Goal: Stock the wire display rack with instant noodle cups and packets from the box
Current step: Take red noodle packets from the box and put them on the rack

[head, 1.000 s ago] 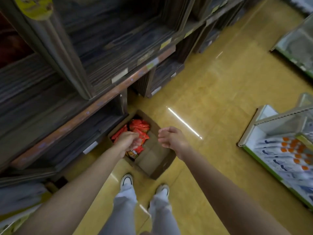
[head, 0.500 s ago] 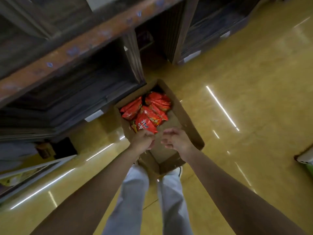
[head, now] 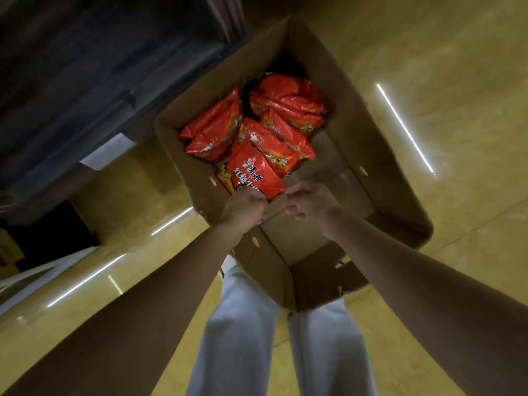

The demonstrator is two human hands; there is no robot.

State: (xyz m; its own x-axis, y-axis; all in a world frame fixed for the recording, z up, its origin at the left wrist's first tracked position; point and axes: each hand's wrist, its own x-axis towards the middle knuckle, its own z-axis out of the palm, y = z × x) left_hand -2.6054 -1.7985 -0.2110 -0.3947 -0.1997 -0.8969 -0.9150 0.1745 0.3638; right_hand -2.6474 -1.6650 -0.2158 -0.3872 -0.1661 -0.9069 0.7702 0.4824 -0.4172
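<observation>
Both hands have dropped into the cardboard box (head: 371,132) since a second ago: left hand (head: 245,211) now grips the nearest red noodle packet (head: 254,174) by its near edge, right hand (head: 310,202) loosely curled beside it holds nothing, so lifting out seems next.

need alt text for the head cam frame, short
Seen from above, a person's left hand grips the near edge of a red instant noodle packet in an open cardboard box on a yellow floor. The right hand hovers beside it, fingers loosely curled, holding nothing. More red packets fill the box's far half; dark shelving stands at left.
</observation>
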